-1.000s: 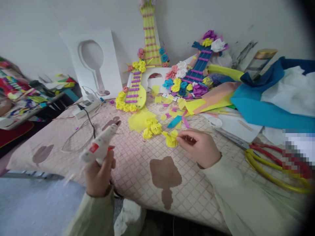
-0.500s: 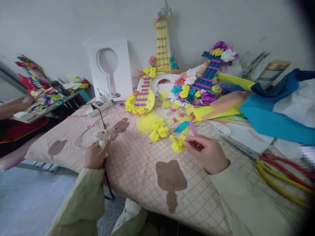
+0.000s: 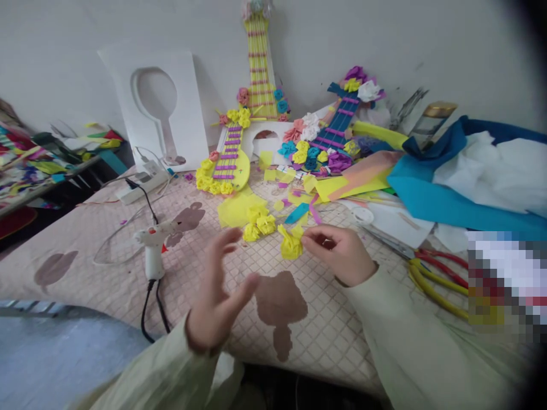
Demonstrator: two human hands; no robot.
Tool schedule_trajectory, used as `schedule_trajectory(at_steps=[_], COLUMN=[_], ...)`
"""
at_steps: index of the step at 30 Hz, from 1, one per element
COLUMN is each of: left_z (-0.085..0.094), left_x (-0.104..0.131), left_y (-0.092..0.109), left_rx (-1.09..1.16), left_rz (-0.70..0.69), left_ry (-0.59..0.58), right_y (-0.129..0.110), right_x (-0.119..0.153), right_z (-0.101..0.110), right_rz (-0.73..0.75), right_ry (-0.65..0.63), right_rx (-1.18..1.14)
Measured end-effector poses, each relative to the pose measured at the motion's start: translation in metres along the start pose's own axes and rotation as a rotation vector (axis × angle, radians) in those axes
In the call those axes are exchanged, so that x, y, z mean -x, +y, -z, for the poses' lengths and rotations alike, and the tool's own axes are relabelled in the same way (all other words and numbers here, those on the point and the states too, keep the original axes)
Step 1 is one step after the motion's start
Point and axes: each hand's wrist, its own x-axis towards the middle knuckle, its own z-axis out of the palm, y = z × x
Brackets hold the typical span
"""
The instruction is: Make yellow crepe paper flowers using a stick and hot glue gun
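Note:
My left hand (image 3: 220, 293) hangs over the cloth with thumb and fingers spread, holding nothing. A white glue gun (image 3: 154, 247) with a black cord rests on the table to its left. Between the fingertips of my right hand (image 3: 339, 250) is a yellow crepe-paper flower (image 3: 291, 242), low over the cloth. Several similar yellow flowers (image 3: 258, 223) lie just behind it, beside a flat yellow paper sheet (image 3: 233, 209). Farther back stands a small yellow paper guitar (image 3: 233, 165) with purple strips and yellow flowers.
Behind are a blue guitar (image 3: 342, 128), a tall yellow neck (image 3: 260, 62) and a white cut-out board (image 3: 188, 102). Scissors (image 3: 440, 273), blue fabric (image 3: 465, 193) and a jar (image 3: 431, 122) are at the right. A power strip (image 3: 143, 187) sits at the left.
My left hand has let go of the glue gun and moved right, toward the flower. My right hand still holds the flower. The view has shifted to the right.

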Motion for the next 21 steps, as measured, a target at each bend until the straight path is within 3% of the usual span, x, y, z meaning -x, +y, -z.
schedule_trajectory(at_steps=[3,6,9,14,21], left_z=[-0.043,-0.070,-0.080,-0.079,-0.077], left_x=[-0.034,-0.056,-0.060,-0.052,-0.042], left_y=[-0.003,-0.015,-0.022,-0.023,-0.024], left_rx=[0.160,0.300,0.404,0.642,0.569], left_rz=[0.139,0.155,0.146,0.180,0.207], left_ry=[-0.356,-0.441,-0.387,-0.325,-0.214], right_y=[0.000,0.001,0.001,0.002,0.000], right_x=[-0.001,-0.003,-0.004,-0.004,-0.002], right_z=[0.002,0.003,0.005,0.005,0.002], right_rz=[-0.015,-0.035,-0.061,-0.051,-0.034], right_ry=[-0.013,-0.021,-0.024,-0.047,-0.066], right_rx=[-0.039,-0.055,-0.058,-0.052,0.000])
